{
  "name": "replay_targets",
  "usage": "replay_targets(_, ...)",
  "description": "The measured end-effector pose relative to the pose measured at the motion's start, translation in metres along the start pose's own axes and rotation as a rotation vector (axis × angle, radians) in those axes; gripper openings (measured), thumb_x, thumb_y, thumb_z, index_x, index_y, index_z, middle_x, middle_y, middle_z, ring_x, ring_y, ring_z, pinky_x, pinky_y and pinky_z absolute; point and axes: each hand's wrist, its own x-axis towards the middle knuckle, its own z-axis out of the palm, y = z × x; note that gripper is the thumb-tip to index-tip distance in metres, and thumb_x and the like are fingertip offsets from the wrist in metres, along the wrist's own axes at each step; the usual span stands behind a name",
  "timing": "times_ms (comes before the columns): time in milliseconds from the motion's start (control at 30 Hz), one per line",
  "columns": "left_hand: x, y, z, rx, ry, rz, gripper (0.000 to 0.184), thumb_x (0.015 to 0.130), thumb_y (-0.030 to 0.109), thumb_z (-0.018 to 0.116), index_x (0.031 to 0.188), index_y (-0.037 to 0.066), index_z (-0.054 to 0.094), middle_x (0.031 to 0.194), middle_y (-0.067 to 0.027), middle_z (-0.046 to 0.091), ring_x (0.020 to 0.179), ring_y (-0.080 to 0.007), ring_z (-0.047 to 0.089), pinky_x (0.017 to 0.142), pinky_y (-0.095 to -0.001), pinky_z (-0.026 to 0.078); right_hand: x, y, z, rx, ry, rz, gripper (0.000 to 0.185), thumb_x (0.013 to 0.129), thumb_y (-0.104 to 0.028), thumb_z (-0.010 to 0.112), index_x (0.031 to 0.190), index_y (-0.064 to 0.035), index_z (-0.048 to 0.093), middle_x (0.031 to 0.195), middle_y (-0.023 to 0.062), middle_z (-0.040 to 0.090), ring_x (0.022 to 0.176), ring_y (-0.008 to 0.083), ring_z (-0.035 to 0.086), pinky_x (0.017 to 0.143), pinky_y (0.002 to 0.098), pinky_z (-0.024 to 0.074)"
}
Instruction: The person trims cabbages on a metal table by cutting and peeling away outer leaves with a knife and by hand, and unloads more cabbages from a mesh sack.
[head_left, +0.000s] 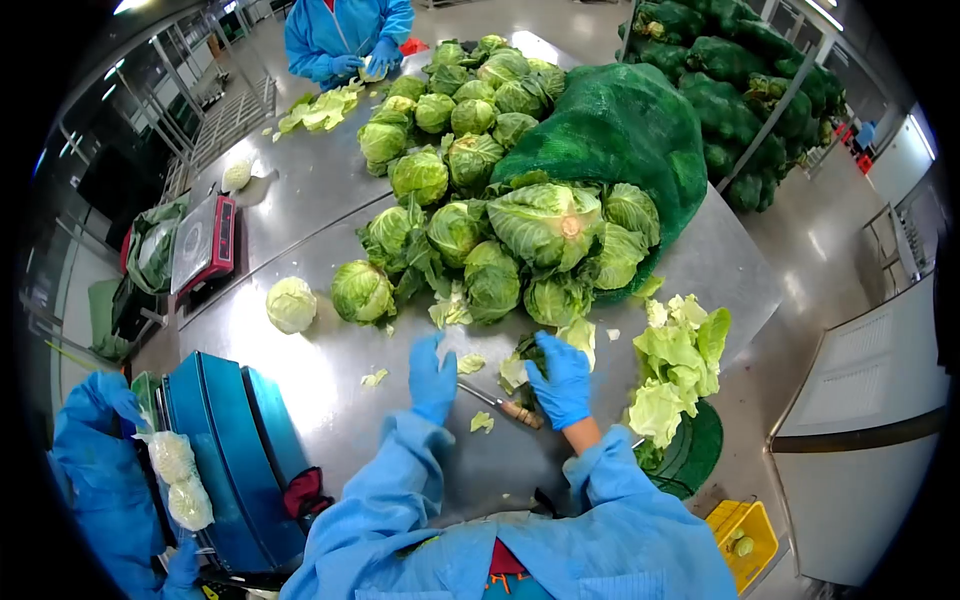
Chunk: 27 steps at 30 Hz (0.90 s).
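My left hand, in a blue glove, is open above the steel table, fingers stretched forward and nothing in it. My right hand, also gloved in blue, has a dark green cabbage leaf between thumb and fingers. A knife with a worn wooden handle lies on the table between my hands, its blade towards the left one. Pale leaf scraps are scattered around it. Just beyond my hands sits a heap of cabbages, one large head showing its cut stem.
A green mesh sack spills cabbages on the right. Leaves pile over a green basket. A trimmed cabbage and red scale stand left. Co-workers are at the far end and lower left.
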Motion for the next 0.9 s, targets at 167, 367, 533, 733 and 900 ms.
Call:
replay_targets(167, -0.060, -0.053, -0.057, 0.251, 0.178, 0.226, 0.035, 0.080, 0.010, 0.067, 0.113, 0.006, 0.060, 0.117, -0.0136, 0.056, 0.114, -0.0313, 0.051, 0.097, -0.0385, 0.041, -0.038, 0.050, 0.017, -0.356, 0.008, 0.105, 0.034, 0.091, -0.032, 0.054, 0.124, -0.0253, 0.060, 0.130, 0.0009, 0.055, 0.128, 0.0230, 0.045, 0.111, 0.0604, 0.0145)
replay_targets(367, -0.026, -0.101, -0.158, 0.373, 0.393, 0.111, 0.028, 0.081, 0.009, 0.063, 0.108, 0.005, 0.059, 0.109, -0.0171, 0.056, 0.100, -0.0351, 0.052, 0.090, -0.0413, 0.042, -0.136, 0.108, -0.052, -0.461, -0.071, 0.246, 0.048, 0.090, -0.029, 0.057, 0.138, -0.0266, 0.053, 0.136, 0.0033, 0.053, 0.130, 0.0248, 0.043, 0.114, 0.0548, 0.0163)
replay_targets(533, 0.039, -0.141, -0.177, 0.358, 0.318, 0.090, 0.031, 0.084, 0.016, 0.062, 0.113, 0.006, 0.057, 0.113, -0.0181, 0.055, 0.106, -0.0353, 0.049, 0.093, -0.0445, 0.039, -0.146, 0.062, -0.079, -0.282, 0.106, 0.275, 0.042, 0.081, -0.010, 0.063, 0.123, -0.0117, 0.062, 0.122, 0.0118, 0.060, 0.116, 0.0306, 0.053, 0.105, 0.0465, 0.0347)
replay_targets(733, 0.030, -0.121, -0.096, 0.765, -0.088, -0.035, 0.062, 0.093, 0.037, 0.050, 0.146, 0.007, 0.034, 0.154, -0.0208, 0.022, 0.143, -0.0412, 0.015, 0.114, -0.0573, 0.013, -0.066, -0.059, 0.018, -0.107, -0.074, -0.078, 0.056, 0.083, -0.031, 0.069, 0.132, -0.0077, 0.054, 0.120, 0.0199, 0.060, 0.112, 0.0384, 0.054, 0.095, 0.0449, 0.0443)
replay_targets(900, -0.062, -0.084, -0.031, 0.810, -0.233, 0.050, 0.072, 0.093, 0.039, 0.048, 0.151, 0.004, 0.024, 0.158, -0.0211, 0.016, 0.146, -0.0405, 0.010, 0.115, -0.0590, 0.007, -0.069, -0.052, 0.059, -0.333, -0.248, 0.083, 0.027, 0.090, -0.026, 0.058, 0.113, -0.0113, 0.060, 0.102, 0.0129, 0.062, 0.097, 0.0343, 0.058, 0.081, 0.0444, 0.0485)
